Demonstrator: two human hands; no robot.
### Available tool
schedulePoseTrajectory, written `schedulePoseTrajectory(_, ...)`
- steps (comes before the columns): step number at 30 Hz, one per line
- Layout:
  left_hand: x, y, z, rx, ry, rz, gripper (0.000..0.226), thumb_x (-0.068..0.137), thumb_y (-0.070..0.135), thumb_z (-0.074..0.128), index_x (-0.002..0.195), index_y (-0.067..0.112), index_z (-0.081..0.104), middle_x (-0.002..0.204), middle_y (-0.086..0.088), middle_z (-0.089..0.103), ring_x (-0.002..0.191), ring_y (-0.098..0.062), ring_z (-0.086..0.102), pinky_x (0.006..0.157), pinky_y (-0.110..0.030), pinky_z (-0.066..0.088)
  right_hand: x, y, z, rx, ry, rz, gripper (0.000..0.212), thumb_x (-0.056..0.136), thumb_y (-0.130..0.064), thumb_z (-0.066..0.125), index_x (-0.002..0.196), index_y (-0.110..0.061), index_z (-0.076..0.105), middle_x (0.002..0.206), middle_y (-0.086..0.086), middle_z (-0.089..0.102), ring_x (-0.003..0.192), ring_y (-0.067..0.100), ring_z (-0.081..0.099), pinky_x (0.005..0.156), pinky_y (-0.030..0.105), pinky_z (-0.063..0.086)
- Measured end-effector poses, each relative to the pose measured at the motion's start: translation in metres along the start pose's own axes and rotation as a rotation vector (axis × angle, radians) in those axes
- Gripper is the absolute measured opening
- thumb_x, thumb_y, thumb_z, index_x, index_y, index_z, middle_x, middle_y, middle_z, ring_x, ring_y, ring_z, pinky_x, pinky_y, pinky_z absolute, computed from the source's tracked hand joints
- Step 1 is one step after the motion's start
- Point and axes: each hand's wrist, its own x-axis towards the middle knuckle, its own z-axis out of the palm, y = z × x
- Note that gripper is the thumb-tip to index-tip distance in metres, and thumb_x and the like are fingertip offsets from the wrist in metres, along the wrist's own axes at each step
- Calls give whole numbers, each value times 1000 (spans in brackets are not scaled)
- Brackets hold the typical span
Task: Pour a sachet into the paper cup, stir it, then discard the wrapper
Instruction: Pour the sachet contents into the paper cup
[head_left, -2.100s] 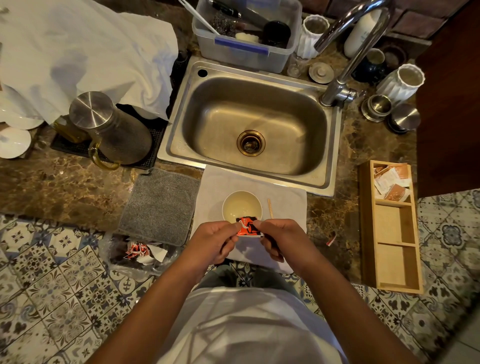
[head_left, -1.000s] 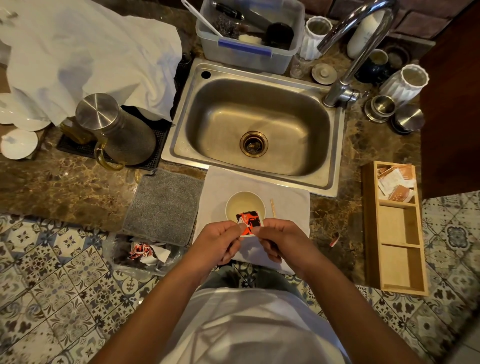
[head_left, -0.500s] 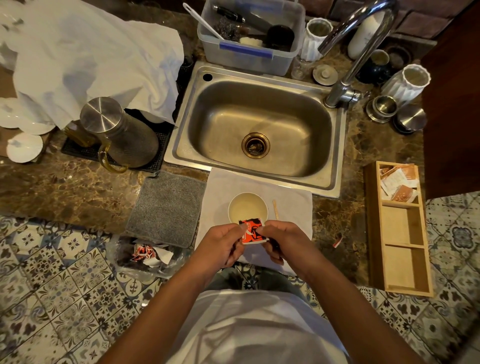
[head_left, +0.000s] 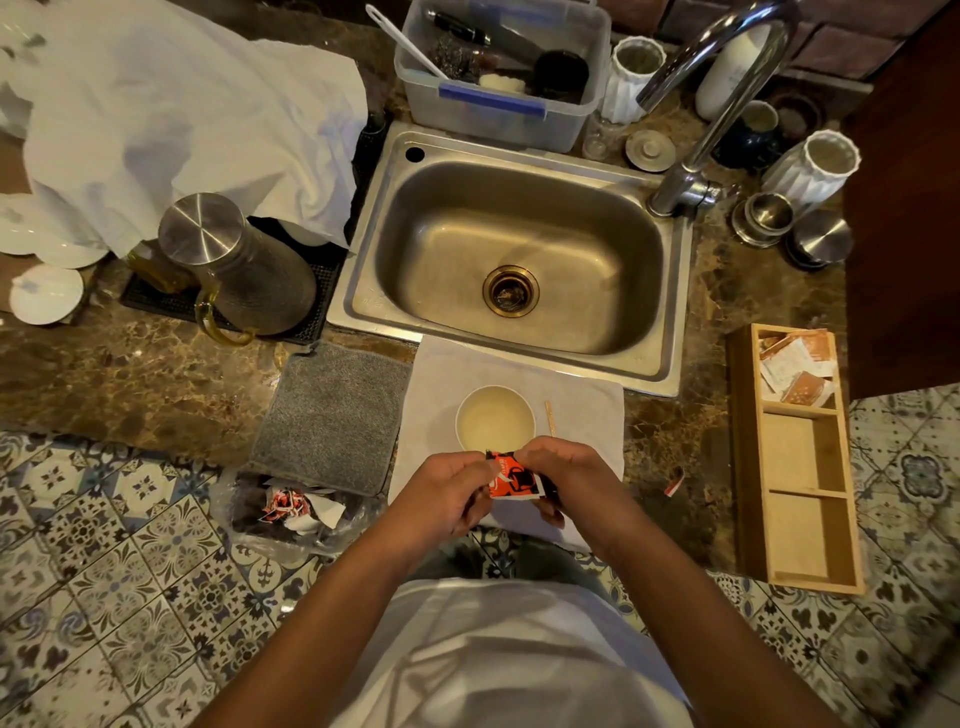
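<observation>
Left hand (head_left: 448, 492): pinches the left edge of the sachet (head_left: 513, 477).
Right hand (head_left: 562, 477): pinches the right edge of the sachet.
Sachet: red and black, between both hands, just in front of the cup (head_left: 495, 425).
Cup: upright on a white cloth (head_left: 587, 410) on the bench (head_left: 156, 384), pale liquid inside.
Stick (head_left: 550, 417): lies just right of the cup.
Bag (head_left: 291, 512): with wrappers, left of the hands.

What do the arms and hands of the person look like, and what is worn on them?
Both forearms are bare, with no sleeves reaching them. The left hand and right hand wear no gloves; no rings, watch or bracelets are visible. A white top covers the torso.
</observation>
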Motion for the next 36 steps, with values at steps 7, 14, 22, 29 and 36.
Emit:
schedulePoseTrajectory(7, 3, -1, -1, -22, 33, 13, 31, 103, 18, 51, 74, 6, 51, 49, -8, 37, 38, -13, 26, 40, -23, 19, -2, -3, 1, 51, -14, 44, 30, 103, -23, 54, 91, 3, 64, 55, 10, 45, 44, 16, 38, 45, 25, 32)
schedulePoseTrajectory(14, -1, 2, 0, 23, 30, 86, 41, 102, 33, 55, 70, 7, 54, 50, -7, 43, 40, -13, 28, 40, -23, 23, -2, -3, 0, 84, 13, -5, 35, 101, -32, 58, 81, -4, 59, 58, 10, 44, 46, 17, 37, 45, 26, 32)
schedulePoseTrajectory(22, -2, 3, 4, 160, 87, 227, 45, 99, 28, 60, 59, 14, 49, 44, 4, 40, 42, -11, 31, 48, -22, 31, -20, 7, -16, -12, -173, -111, 35, 97, -31, 64, 69, -9, 58, 53, 9, 46, 47, 21, 38, 51, 32, 33)
schedulePoseTrajectory(29, 1, 7, 35, 318, -42, 315, 29, 98, 30, 63, 77, 10, 66, 56, -1, 60, 47, -8, 46, 55, -22, 40, -43, 26, -46, 117, -12, -176, 41, 98, -18, 62, 74, 11, 46, 54, 14, 43, 46, 17, 34, 48, 29, 30)
schedulePoseTrajectory(36, 23, 5, 94, 457, -146, 314, 18, 100, 25, 62, 93, 13, 72, 65, -2, 72, 48, -13, 56, 50, -23, 44, -70, 63, -91, 213, 162, -185, 44, 92, -33, 63, 73, 6, 55, 57, 14, 49, 47, 18, 38, 48, 28, 32)
